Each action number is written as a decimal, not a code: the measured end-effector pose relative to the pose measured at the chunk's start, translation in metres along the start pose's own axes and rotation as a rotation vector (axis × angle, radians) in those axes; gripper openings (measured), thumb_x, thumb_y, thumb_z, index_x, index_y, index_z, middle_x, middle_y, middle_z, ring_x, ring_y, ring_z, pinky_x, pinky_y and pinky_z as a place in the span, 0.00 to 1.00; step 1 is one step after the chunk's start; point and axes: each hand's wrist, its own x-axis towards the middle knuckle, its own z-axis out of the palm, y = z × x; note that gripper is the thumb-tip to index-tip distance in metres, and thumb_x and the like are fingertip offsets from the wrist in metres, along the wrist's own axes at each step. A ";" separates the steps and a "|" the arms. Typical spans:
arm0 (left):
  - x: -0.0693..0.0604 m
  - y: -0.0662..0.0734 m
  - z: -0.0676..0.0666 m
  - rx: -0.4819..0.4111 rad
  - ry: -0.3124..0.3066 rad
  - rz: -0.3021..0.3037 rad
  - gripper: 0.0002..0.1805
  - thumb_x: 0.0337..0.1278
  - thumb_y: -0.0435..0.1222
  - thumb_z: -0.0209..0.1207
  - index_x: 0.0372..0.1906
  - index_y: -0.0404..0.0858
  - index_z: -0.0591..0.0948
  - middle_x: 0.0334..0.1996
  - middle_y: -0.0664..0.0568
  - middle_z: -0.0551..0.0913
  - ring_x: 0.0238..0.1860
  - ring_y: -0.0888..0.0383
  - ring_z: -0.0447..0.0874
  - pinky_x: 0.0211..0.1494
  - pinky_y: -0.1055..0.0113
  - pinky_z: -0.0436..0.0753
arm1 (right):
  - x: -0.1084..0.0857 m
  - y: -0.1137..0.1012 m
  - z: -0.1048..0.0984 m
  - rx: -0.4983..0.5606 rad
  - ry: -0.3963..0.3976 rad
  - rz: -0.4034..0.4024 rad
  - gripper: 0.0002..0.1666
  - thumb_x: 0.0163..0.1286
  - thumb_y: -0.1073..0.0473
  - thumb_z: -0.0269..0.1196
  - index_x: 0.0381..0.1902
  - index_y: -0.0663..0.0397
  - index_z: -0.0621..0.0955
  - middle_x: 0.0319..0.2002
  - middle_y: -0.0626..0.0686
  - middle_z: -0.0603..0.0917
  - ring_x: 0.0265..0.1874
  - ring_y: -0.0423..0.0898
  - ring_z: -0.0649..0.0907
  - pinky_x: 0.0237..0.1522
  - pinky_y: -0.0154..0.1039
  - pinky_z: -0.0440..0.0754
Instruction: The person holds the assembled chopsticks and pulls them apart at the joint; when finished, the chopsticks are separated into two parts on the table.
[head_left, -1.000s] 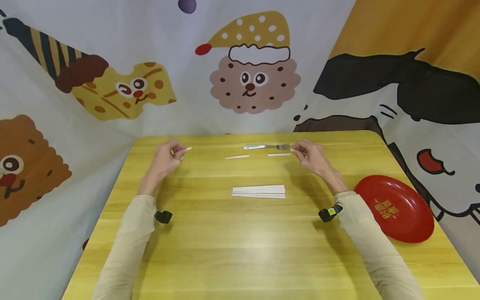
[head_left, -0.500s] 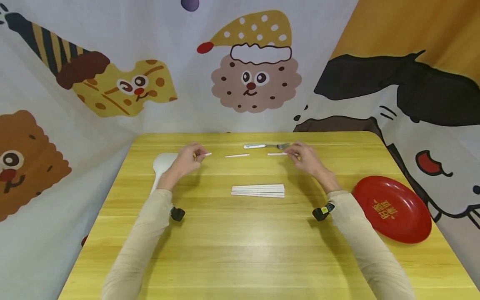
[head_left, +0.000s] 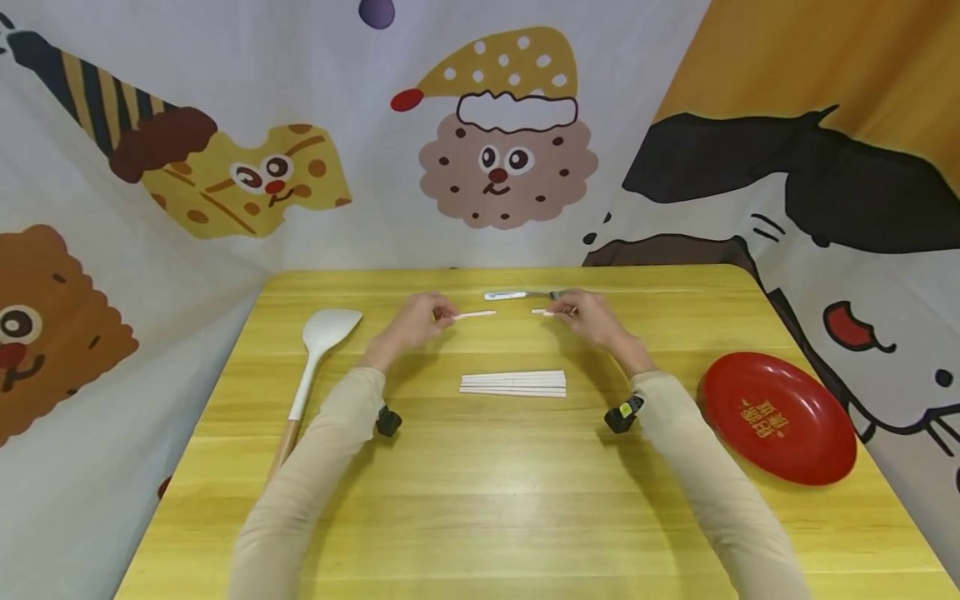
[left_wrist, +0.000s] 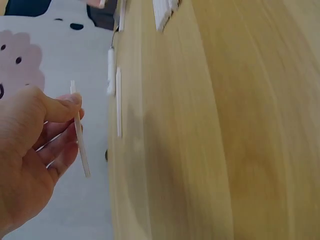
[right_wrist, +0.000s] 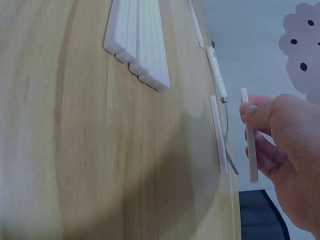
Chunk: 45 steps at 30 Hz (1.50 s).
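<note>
My left hand (head_left: 420,323) pinches a short white stick (left_wrist: 81,142) between thumb and fingers, above the table's far side. One similar short stick (left_wrist: 119,105) lies on the table just below it. My right hand (head_left: 592,318) pinches another short white stick (right_wrist: 251,145), held up off the table. Beneath that hand, a further short stick (right_wrist: 218,135) lies beside a fork (right_wrist: 216,75) with a white handle. Nearer me, several longer white sticks that look like chopsticks (head_left: 513,384) lie side by side.
A white-headed spatula (head_left: 326,332) with a wooden handle lies at the left, partly behind my left sleeve. At the right rests a red oval plate (head_left: 813,417) with gold lettering. A printed cloth (head_left: 375,242) hangs behind the table's far edge (head_left: 360,272).
My left hand has moved right with its short stick, uncovering the spatula and reaching the left lying stick. My right hand has shifted slightly left, now covering part of the fork.
</note>
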 end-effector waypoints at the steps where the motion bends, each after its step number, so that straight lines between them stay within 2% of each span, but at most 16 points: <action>1: 0.003 0.001 0.003 -0.002 -0.004 -0.001 0.09 0.69 0.32 0.61 0.48 0.34 0.86 0.41 0.47 0.85 0.42 0.52 0.82 0.47 0.59 0.83 | 0.001 -0.001 0.001 -0.002 -0.007 0.001 0.07 0.70 0.67 0.65 0.44 0.59 0.88 0.43 0.59 0.86 0.41 0.54 0.85 0.46 0.51 0.86; 6: 0.017 0.010 0.014 0.000 -0.042 0.001 0.08 0.69 0.33 0.61 0.47 0.36 0.86 0.42 0.49 0.85 0.44 0.54 0.83 0.49 0.61 0.84 | 0.007 -0.004 0.005 -0.003 -0.040 0.013 0.09 0.70 0.69 0.63 0.44 0.59 0.87 0.42 0.58 0.86 0.42 0.54 0.85 0.47 0.49 0.86; 10: 0.028 0.015 0.021 0.009 -0.078 0.002 0.08 0.68 0.30 0.60 0.47 0.36 0.86 0.43 0.48 0.86 0.45 0.54 0.83 0.52 0.62 0.84 | 0.011 -0.004 0.008 -0.013 -0.061 -0.011 0.12 0.69 0.74 0.61 0.45 0.62 0.87 0.41 0.60 0.87 0.42 0.55 0.85 0.46 0.49 0.86; 16: 0.037 0.016 0.030 -0.004 -0.093 0.007 0.10 0.65 0.25 0.59 0.46 0.35 0.87 0.44 0.46 0.87 0.46 0.53 0.84 0.54 0.63 0.85 | 0.015 -0.003 0.015 -0.017 -0.079 -0.016 0.13 0.67 0.76 0.61 0.43 0.61 0.88 0.40 0.59 0.87 0.40 0.53 0.84 0.45 0.47 0.85; 20: 0.040 0.017 0.033 -0.002 -0.078 -0.004 0.10 0.65 0.25 0.59 0.46 0.34 0.87 0.45 0.45 0.87 0.47 0.52 0.84 0.54 0.61 0.85 | 0.017 -0.002 0.016 -0.027 -0.071 -0.007 0.12 0.67 0.75 0.62 0.42 0.60 0.88 0.40 0.59 0.88 0.40 0.53 0.85 0.45 0.46 0.86; 25: 0.042 0.023 0.037 -0.014 -0.061 -0.075 0.10 0.66 0.26 0.59 0.47 0.35 0.87 0.48 0.46 0.86 0.49 0.52 0.83 0.56 0.62 0.84 | 0.016 0.001 0.017 -0.067 -0.062 -0.015 0.11 0.67 0.75 0.63 0.42 0.61 0.88 0.39 0.59 0.87 0.40 0.53 0.85 0.45 0.47 0.86; 29: 0.043 0.024 0.041 -0.024 -0.059 -0.103 0.10 0.66 0.26 0.60 0.47 0.36 0.87 0.48 0.46 0.86 0.48 0.53 0.83 0.54 0.63 0.84 | 0.016 0.006 0.019 -0.082 -0.054 -0.028 0.11 0.66 0.75 0.64 0.41 0.61 0.89 0.38 0.59 0.87 0.40 0.54 0.86 0.44 0.46 0.87; 35: 0.044 0.022 0.047 -0.041 -0.075 -0.124 0.10 0.64 0.25 0.60 0.46 0.35 0.87 0.46 0.46 0.86 0.46 0.53 0.83 0.53 0.64 0.85 | 0.015 0.009 0.020 -0.080 -0.039 -0.037 0.10 0.65 0.73 0.66 0.40 0.59 0.90 0.38 0.59 0.89 0.39 0.54 0.86 0.44 0.47 0.87; 41: 0.044 0.021 0.052 -0.010 -0.078 -0.119 0.11 0.65 0.25 0.59 0.47 0.35 0.87 0.48 0.45 0.86 0.49 0.52 0.83 0.55 0.64 0.84 | 0.016 0.009 0.023 -0.063 -0.063 -0.006 0.10 0.66 0.72 0.66 0.42 0.58 0.89 0.40 0.58 0.89 0.41 0.53 0.86 0.46 0.45 0.87; 45: 0.044 0.024 0.052 0.011 -0.080 -0.125 0.11 0.66 0.25 0.59 0.48 0.35 0.87 0.48 0.46 0.86 0.50 0.52 0.83 0.56 0.63 0.84 | 0.016 0.009 0.024 -0.047 -0.049 -0.008 0.09 0.66 0.72 0.67 0.41 0.58 0.90 0.39 0.57 0.89 0.41 0.53 0.86 0.45 0.45 0.87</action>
